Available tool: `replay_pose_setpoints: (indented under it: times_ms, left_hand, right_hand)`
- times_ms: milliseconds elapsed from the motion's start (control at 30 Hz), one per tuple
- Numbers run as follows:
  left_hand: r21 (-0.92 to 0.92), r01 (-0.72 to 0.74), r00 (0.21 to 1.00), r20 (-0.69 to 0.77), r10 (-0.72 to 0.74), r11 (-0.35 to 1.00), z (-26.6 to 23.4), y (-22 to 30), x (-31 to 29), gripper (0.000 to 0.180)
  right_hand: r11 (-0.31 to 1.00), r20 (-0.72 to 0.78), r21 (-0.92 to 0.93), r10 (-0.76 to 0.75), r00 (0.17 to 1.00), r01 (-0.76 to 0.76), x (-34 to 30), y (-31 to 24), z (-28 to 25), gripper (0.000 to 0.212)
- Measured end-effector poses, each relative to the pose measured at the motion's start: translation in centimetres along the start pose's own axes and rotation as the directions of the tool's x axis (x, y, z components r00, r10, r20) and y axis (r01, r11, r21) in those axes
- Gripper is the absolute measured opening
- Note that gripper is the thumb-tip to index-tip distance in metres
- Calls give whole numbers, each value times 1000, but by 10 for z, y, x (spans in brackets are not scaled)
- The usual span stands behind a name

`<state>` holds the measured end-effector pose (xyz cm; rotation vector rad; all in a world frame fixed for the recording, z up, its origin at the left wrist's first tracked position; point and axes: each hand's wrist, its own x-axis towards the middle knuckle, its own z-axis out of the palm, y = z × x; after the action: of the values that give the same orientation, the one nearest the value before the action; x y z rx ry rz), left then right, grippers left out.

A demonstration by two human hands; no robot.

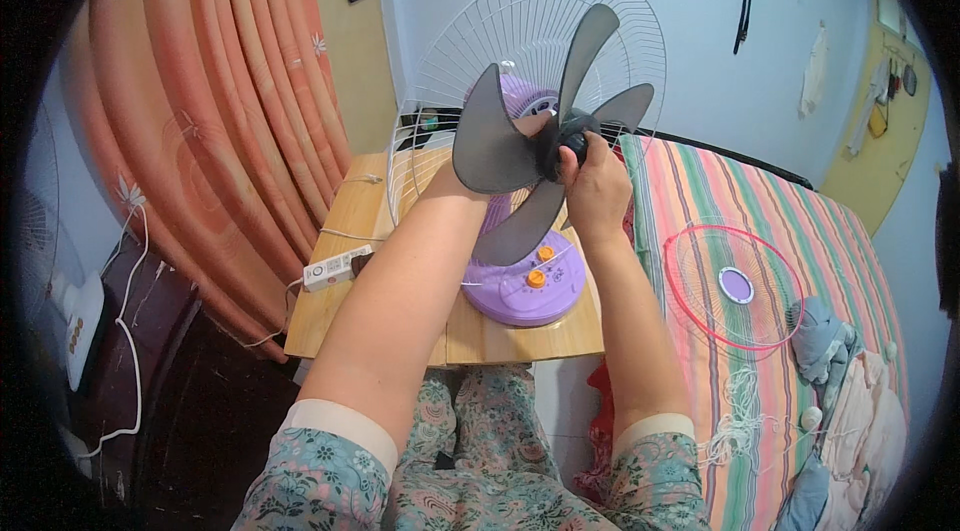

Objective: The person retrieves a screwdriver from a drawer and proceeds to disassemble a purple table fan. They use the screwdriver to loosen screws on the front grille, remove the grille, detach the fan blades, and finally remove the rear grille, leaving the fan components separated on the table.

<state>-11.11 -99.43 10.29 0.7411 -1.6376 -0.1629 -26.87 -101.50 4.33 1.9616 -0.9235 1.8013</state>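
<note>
A dark grey fan blade [500,131] with several vanes is in front of a purple table fan's rear wire guard [490,16]. My right hand [600,186] is closed on the black hub [573,139] at its centre, thumb and fingers around it. Reaching in behind a vane, my left hand [537,123] has its fingers at the hub's back left side, closed on the blade; most of that hand is hidden. Below the blade, the purple fan base [530,291] with two orange knobs [537,279] stands on a wooden table.
A white power strip [335,269] lies on the wooden table's [570,344] left side. The front guard [669,286] with a pink rim rests on the striped bed at right, near white cord [738,421] and clothes [860,421]. Orange curtains [220,131] hang at left beside another fan [85,321].
</note>
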Motion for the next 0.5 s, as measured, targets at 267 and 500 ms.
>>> replay_pose_setpoints:
  times_ms: [267, 500]
  left_hand:
    - [-919, 325, 826, 160, -541, 224, 25, 15, -15, 61]
    - [-685, 201, 959, -9, -285, 700, 23, 11, -16, 60]
  right_hand:
    - [857, 260, -66, 509, 820, -511, 15, -32, -17, 50]
    - [838, -7, -68, 542, 840, -541, 10, -36, 0, 35]
